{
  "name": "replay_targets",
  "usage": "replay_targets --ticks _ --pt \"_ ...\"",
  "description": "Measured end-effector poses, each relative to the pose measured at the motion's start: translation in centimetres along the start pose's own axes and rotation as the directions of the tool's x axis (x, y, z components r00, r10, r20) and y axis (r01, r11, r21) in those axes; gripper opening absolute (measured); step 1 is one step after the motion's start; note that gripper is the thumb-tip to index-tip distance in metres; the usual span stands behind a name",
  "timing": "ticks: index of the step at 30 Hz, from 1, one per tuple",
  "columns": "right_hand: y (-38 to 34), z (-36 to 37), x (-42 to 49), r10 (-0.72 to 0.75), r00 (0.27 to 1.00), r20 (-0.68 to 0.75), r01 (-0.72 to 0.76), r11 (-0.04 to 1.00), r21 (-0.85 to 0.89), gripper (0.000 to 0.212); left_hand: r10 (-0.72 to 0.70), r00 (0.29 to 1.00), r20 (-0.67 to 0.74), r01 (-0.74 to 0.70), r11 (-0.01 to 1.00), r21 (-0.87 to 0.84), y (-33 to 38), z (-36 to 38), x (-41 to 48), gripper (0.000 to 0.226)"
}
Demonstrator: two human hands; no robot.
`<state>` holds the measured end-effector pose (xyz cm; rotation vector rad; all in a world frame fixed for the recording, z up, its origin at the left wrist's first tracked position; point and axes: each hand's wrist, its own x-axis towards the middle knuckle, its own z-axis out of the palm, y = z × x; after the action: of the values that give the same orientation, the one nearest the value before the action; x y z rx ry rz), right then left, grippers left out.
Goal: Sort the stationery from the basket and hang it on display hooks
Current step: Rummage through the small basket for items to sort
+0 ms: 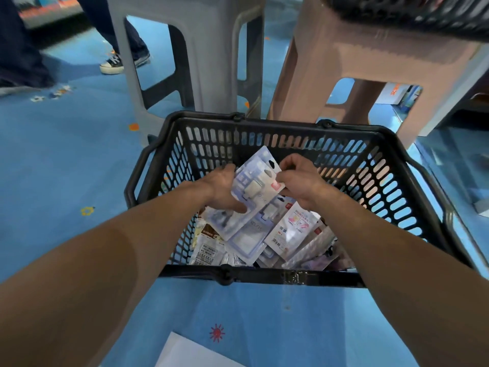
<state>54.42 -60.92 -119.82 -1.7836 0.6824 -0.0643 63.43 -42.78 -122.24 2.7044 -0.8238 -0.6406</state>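
Observation:
A black plastic basket stands on the blue floor, filled with several packaged stationery items. Both my hands are inside it. My left hand holds a pale blue blister pack from below, thumb across its lower part. My right hand pinches the pack's right edge near its hang hole. The pack is tilted, lifted a little above the pile. Under it lie a similar blue pack and a white card pack with pink print.
A grey stool and a pink stool stand just behind the basket; another black basket sits on the pink stool. A person's legs and a sneaker are at the far left. White paper lies on the floor near me.

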Motion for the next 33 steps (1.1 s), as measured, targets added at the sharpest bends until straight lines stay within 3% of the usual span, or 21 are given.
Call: replay_targets --ticks 3,9,14,17,19,21,26,28,33 --pt "-1.0 -0.7 -0.8 -0.076 0.997 -0.028 0.076 0.997 0.000 0.031 -0.006 1.000 0.002 0.006 0.997 -0.081 0.3 -1.1 -1.0 0.114" --pt "-3.3 -2.1 -2.8 -0.174 0.984 -0.042 0.178 0.977 0.115 0.029 0.042 0.995 0.087 -0.002 0.909 -0.416 1.4 -2.7 -3.1 0.057" --pt "-4.2 -2.8 -3.5 -0.166 0.978 -0.123 0.189 0.959 0.210 0.024 0.107 0.986 0.130 0.007 0.744 -0.668 2.1 -3.0 -4.6 0.060" --pt "-4.2 -3.2 -5.0 -0.054 0.995 0.080 0.031 0.964 0.264 0.020 0.112 0.983 0.144 0.037 0.652 -0.757 2.4 -3.6 -5.2 0.067" --pt "-4.0 -3.3 -6.1 0.031 0.957 0.289 -0.078 0.985 0.154 0.029 0.114 0.985 0.132 0.039 0.594 -0.803 2.5 -3.9 -5.3 0.085" --pt "-3.5 -3.0 -6.6 0.061 0.918 0.392 -0.083 0.996 0.040 0.038 0.112 0.990 0.083 0.008 0.550 -0.835 2.7 -4.3 -5.3 0.087" --pt "-4.1 -3.4 -6.3 0.040 0.963 0.266 -0.088 0.981 0.170 0.029 0.145 0.985 0.097 0.039 0.358 -0.933 3.3 -5.1 -5.3 0.043" --pt "-4.1 -3.8 -6.2 0.047 0.968 0.245 -0.096 0.977 0.188 0.026 0.109 0.988 0.112 0.067 0.357 -0.932 3.3 -5.2 -5.4 0.029" --pt "-3.2 -4.2 -6.0 0.089 0.989 0.114 -0.114 0.964 0.240 0.023 0.051 0.986 0.161 0.128 0.401 -0.907 2.6 -4.4 -5.2 0.033"
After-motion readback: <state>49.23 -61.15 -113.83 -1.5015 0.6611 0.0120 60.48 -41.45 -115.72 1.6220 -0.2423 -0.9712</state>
